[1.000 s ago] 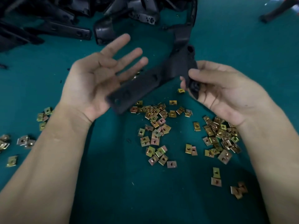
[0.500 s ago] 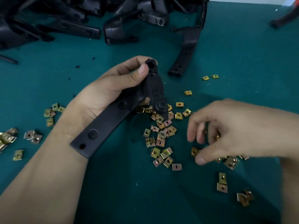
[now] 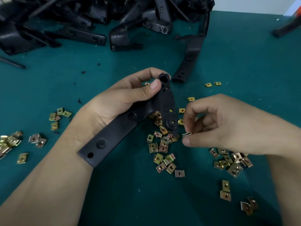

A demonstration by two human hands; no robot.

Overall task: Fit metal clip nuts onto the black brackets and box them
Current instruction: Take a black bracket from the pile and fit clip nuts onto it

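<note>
My left hand (image 3: 123, 101) grips a black L-shaped bracket (image 3: 117, 131) near its bend, thumb pressed by the round hole at its top end. The long flat arm of the bracket runs down over my left wrist. My right hand (image 3: 216, 124) pinches one metal clip nut (image 3: 186, 133) edge-on between thumb and forefinger, just right of the bracket's lower lobe and a short gap from it. Several loose brass-coloured clip nuts (image 3: 162, 147) lie scattered on the green mat under both hands.
A heap of black brackets (image 3: 97, 18) fills the far left and centre of the green mat (image 3: 244, 66). One bracket (image 3: 190, 53) lies alone just beyond my hands. More clip nuts lie at the left edge (image 3: 9, 142) and lower right (image 3: 232, 162).
The bracket passed from my right hand into my left hand. My right hand reached down to the nuts, picked one up and lifted it beside the bracket.
</note>
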